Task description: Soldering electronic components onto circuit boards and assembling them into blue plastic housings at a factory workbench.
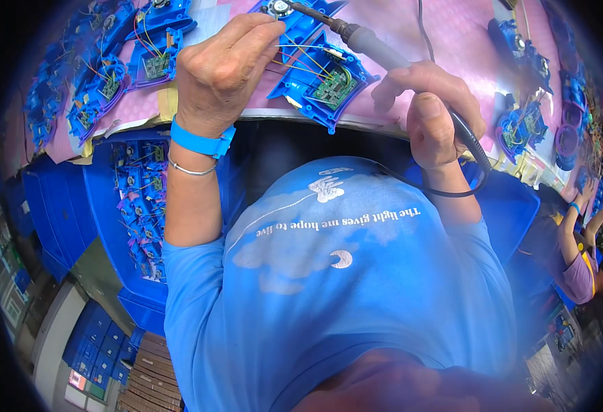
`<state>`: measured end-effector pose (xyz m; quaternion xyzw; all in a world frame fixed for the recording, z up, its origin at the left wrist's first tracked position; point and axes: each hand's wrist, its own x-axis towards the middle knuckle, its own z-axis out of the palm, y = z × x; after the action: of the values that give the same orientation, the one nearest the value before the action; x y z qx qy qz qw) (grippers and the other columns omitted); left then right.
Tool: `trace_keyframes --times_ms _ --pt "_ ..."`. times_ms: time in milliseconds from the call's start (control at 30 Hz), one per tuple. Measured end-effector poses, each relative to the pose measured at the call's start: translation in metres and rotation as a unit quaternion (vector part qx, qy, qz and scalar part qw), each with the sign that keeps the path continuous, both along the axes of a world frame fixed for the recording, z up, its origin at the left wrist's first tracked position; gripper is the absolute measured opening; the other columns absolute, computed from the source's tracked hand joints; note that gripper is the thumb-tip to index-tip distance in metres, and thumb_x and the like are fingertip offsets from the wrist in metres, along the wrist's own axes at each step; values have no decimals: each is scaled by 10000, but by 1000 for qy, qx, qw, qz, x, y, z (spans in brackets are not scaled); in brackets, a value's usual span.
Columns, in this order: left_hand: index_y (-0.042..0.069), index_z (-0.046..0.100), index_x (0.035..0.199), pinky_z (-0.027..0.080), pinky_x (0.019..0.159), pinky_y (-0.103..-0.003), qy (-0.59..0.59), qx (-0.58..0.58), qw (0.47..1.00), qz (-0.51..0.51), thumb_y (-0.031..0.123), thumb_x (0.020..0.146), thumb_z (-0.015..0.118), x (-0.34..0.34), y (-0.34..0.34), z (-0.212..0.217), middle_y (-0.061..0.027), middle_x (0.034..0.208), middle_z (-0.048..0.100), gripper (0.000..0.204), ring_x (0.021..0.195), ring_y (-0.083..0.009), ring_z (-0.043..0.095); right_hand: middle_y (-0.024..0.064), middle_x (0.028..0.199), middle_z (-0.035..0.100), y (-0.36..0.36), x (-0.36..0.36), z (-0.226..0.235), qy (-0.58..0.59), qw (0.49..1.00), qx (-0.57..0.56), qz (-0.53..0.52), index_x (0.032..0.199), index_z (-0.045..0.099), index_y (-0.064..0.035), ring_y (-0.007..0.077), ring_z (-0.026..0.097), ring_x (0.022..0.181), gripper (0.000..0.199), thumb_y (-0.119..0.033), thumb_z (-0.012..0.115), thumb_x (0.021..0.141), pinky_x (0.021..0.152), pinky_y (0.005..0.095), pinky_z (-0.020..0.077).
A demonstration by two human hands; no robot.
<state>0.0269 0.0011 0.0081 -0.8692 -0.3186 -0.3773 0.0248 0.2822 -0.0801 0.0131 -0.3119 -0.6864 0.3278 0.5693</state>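
My right hand (pixel 438 113) is closed around the grey handle of a soldering iron (pixel 377 47), whose cord loops down past my wrist. The iron's tip reaches a round metal speaker (pixel 280 8) in a blue plastic housing at the top edge. Beside that speaker my left hand (pixel 229 65) is pinched, with thin wires (pixel 298 47) running from its fingers. Those wires lead to a green circuit board (pixel 335 88) in another blue housing half (pixel 301 93) lying near the table edge. The fingertips of my left hand are partly hidden.
More blue housings with boards (pixel 156 65) lie on the pink-covered table (pixel 452 34) at left, others (pixel 521 127) at right. A blue bin (pixel 119 264) of similar parts stands below the left edge. At far right another person's arms (pixel 572 233) reach to the table.
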Motion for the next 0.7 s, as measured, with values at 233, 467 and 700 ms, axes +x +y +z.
trace_keyframes --times_ms 233,467,700 --pt "85 719 998 577 619 -282 3 1 1000 -11 36 763 778 -2 -1 2 -36 973 723 247 757 -219 715 179 816 670 -7 -1 3 8 1000 5 -10 1086 651 70 246 658 666 338 -218 514 976 626 351 533" --pt "84 737 984 563 609 -288 -26 21 999 3 34 766 794 -7 -12 3 -47 929 721 230 749 -213 710 198 816 667 -20 4 9 11 1000 18 -8 1101 631 89 242 660 664 326 -178 492 973 613 352 548" --pt "64 763 998 488 562 -240 -38 -300 953 27 89 705 875 -34 -54 21 -52 977 754 314 721 -126 658 158 821 716 -24 12 10 73 995 58 -23 1047 687 59 194 706 673 235 -113 549 965 603 275 575"
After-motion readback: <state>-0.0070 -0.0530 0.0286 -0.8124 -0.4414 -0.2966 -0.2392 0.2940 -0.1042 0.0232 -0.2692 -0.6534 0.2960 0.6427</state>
